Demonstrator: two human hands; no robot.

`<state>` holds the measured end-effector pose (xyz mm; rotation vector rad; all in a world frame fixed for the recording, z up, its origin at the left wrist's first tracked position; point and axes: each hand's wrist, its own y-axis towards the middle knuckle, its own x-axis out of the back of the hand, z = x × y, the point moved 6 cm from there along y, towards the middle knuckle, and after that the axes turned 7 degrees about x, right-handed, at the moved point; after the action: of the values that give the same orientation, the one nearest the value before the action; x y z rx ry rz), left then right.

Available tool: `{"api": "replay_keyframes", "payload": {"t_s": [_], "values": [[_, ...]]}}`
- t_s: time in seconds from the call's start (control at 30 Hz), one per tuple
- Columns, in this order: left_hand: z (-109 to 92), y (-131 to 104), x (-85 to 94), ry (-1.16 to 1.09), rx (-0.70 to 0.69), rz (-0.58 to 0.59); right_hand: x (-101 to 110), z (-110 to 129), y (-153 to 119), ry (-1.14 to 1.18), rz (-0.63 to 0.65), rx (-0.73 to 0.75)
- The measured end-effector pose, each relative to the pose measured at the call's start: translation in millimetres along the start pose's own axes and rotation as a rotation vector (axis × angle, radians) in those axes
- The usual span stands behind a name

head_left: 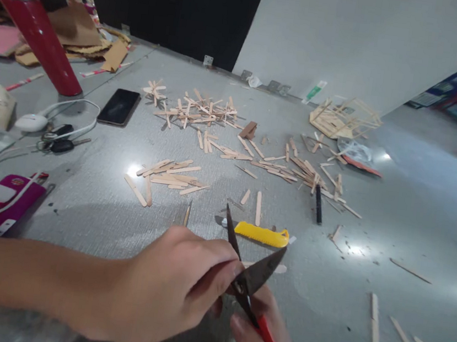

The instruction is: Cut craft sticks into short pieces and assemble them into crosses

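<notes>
Red-handled scissors point(257, 277) stand with their dark blades spread apart, low in the centre. My right hand point(262, 336) is wrapped round their handles. My left hand point(185, 282) is closed, its thumb and fingers pressed together at the blades near the pivot; what it pinches, if anything, is hidden. Just beyond the blades lies a yellow cutter point(261, 234). Part of a wooden stick point(281, 269) shows behind the scissors. Another short stick point(258, 208) lies beyond the cutter, and a small pile of sticks point(173, 178) is further left.
Many loose sticks point(202, 109) spread across the back of the grey table point(98, 177). A stick frame point(334, 120) stands back right, near a black marker point(318, 204). On the left are a phone point(119, 107), red bottle point(40, 40), keys point(61, 145) and purple case point(20, 204).
</notes>
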<state>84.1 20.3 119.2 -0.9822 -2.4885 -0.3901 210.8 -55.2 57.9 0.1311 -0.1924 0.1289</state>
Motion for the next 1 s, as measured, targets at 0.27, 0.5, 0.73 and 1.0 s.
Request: {"api": "replay_keyframes", "payload": {"t_s": [0.27, 0.5, 0.73, 1.0], "values": [[0.4, -2.2, -2.2, -0.012, -0.003, 0.001, -1.3, -10.6, 3.2, -0.018, 0.089, 0.140], [3.1, -1.9, -4.3, -0.028, 0.011, -0.006, 0.1, -16.3, 0.4, -0.044, 0.072, 0.106], [0.7, -1.1, -4.6, -0.033, 0.023, -0.022, 3.4, -23.3, -10.2, -0.109, -0.016, 0.110], [2.2, -2.2, -6.6, -0.043, 0.018, -0.020, 6.9, -38.5, -13.8, -0.129, 0.037, 0.045]]}}
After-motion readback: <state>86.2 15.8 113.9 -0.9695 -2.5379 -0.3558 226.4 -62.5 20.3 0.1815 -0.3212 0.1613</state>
